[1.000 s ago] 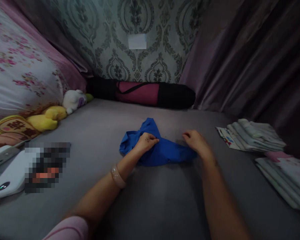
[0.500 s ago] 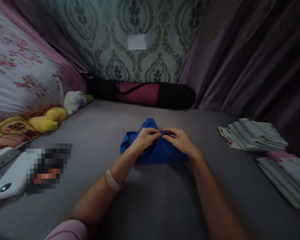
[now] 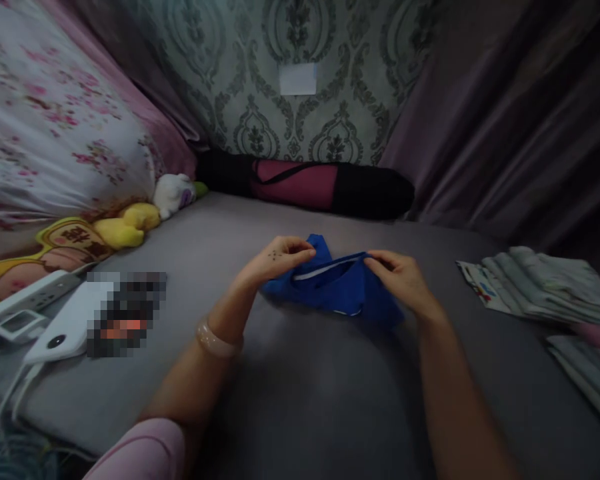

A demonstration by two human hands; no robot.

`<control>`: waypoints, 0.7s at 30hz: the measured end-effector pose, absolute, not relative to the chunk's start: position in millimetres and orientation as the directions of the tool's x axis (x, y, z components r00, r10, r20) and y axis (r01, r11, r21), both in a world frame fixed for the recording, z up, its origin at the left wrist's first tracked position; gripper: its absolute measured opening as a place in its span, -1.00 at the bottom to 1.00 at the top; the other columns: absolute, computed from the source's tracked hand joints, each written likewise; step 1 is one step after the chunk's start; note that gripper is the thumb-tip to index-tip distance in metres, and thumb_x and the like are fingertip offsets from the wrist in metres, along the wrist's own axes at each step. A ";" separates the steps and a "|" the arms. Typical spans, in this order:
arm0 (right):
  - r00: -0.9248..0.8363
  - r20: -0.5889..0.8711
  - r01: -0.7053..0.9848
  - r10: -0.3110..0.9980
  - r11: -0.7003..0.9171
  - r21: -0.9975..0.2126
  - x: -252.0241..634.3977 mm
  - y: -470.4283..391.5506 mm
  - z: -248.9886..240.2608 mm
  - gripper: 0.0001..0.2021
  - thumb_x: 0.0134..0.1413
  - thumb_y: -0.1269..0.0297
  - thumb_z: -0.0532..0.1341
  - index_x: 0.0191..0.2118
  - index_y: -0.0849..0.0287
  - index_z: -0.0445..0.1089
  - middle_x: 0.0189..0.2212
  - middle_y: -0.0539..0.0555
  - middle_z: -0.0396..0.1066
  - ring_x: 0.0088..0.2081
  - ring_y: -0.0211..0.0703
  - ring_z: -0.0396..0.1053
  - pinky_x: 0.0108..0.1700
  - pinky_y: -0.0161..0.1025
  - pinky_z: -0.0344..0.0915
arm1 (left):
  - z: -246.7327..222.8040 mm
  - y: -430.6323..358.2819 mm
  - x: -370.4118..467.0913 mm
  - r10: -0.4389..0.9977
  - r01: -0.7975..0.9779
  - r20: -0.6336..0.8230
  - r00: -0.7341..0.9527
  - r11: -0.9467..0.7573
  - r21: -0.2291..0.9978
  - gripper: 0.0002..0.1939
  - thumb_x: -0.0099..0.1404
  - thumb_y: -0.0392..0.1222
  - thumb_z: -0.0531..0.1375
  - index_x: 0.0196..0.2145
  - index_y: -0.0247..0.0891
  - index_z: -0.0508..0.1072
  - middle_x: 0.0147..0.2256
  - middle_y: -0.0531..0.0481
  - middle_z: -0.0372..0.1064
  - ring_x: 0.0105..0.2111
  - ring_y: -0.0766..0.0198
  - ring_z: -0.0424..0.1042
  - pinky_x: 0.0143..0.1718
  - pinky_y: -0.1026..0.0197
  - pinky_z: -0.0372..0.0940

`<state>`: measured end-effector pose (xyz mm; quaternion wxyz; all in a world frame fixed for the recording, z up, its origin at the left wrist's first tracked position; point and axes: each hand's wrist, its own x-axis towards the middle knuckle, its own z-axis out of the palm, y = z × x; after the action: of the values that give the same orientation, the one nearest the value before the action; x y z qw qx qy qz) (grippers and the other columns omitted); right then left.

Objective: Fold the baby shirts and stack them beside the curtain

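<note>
A blue cloth piece (image 3: 337, 290), perhaps a garment or a bag, is bunched on the grey bed sheet (image 3: 300, 393) in front of me. Its upper edge is stretched into a slit with a pale strip showing inside. My left hand (image 3: 280, 259) pinches the cloth at the left end of that edge, thumb against fingers. At the right end, my right hand (image 3: 397, 273) grips the same edge between thumb and fingertips. A pale bangle (image 3: 217, 339) sits on my left wrist.
Folded cloths lie in two stacks at right, one farther back (image 3: 540, 283). At left are a power strip (image 3: 35, 300), a white power bank (image 3: 73, 327) with cables, and plush toys (image 3: 125, 227). A long black and maroon bag (image 3: 295, 183) lies along the wall.
My hands have moved apart, from almost touching to opposite ends of the blue cloth's edge. The edge is now stretched and opened. The view has shifted left.
</note>
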<state>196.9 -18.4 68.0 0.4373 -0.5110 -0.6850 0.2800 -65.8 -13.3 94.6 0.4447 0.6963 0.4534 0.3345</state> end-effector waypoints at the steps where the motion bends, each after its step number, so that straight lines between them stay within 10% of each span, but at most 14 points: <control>1: -0.040 0.315 0.453 0.948 0.298 -0.840 200.4 -17.2 68.5 -0.71 0.01 0.08 0.24 -0.23 0.15 0.53 -0.33 0.06 0.54 -0.29 -0.11 0.46 -0.19 -0.17 0.37 | 95.0 -12.3 -74.2 0.913 0.356 0.031 0.407 -0.190 0.915 -0.66 0.20 0.00 0.21 -0.22 -0.32 0.52 -0.36 0.00 0.44 -0.37 0.34 0.36 -0.32 0.29 0.24; 21: 0.089 0.121 0.388 0.989 0.078 -0.918 254.2 -20.4 63.2 -0.63 -0.17 -0.04 0.36 -0.21 0.00 0.54 -0.23 0.02 0.53 -0.21 -0.07 0.44 -0.18 -0.17 0.36 | 45.7 15.6 -117.2 0.826 0.418 -0.083 0.557 -0.193 0.888 -0.85 0.10 -0.20 0.25 -0.36 -0.32 0.48 -0.46 0.06 0.39 -0.43 0.37 0.32 -0.36 0.30 0.20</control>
<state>254.2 -20.4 63.2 0.4442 -0.5891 -0.5844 0.3378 -117.2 15.6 45.7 0.4772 0.7422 0.4192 0.2137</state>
